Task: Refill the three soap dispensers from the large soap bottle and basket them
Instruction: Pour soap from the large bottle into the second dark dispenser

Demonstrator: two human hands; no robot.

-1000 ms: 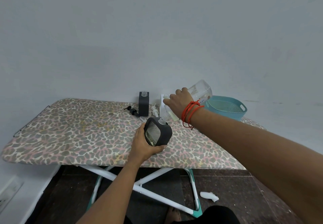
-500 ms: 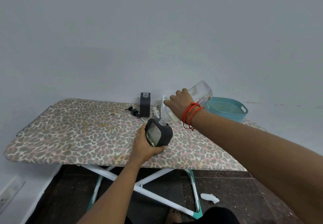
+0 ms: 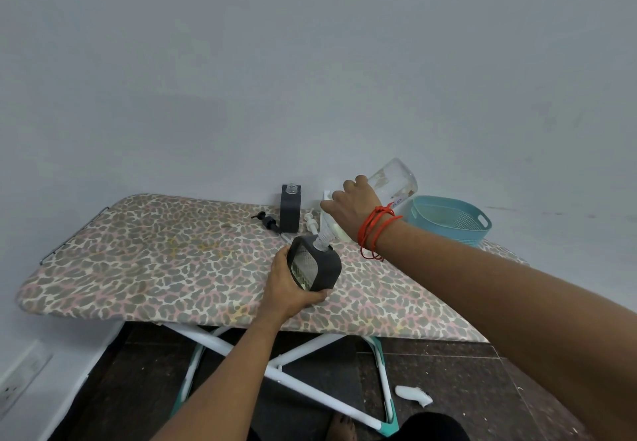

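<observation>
Dark floor nearest me, with a white scrap point(image 3: 413, 395) on it and the board's white crossed legs point(image 3: 220, 340) above. Next comes the leopard-print surface point(image 3: 155, 268). My left grip point(image 3: 293, 290) wraps the lower side of a grey dispenser point(image 3: 325, 268). It is tilted, its open mouth up and to the right, with yellowish liquid low in its ribbed window. My right grip point(image 3: 351, 206), red threads point(image 3: 375, 227) on the wrist, curls round the large soap bottle point(image 3: 393, 178) near its shoulder. The bottle is tipped neck-down, base up and to the right, and its neck meets the grey dispenser's mouth. Just behind my right grip is a white dispenser point(image 3: 326, 196), mostly hidden. Left of it a second grey dispenser point(image 3: 290, 208) stands upright and capless near the far edge. A black pump point(image 3: 267, 222) lies just left of that one. A white pump point(image 3: 312, 222) lies between the two far dispensers. The teal basket point(image 3: 448, 230) sits at the surface's far right, apart from all three dispensers.
</observation>
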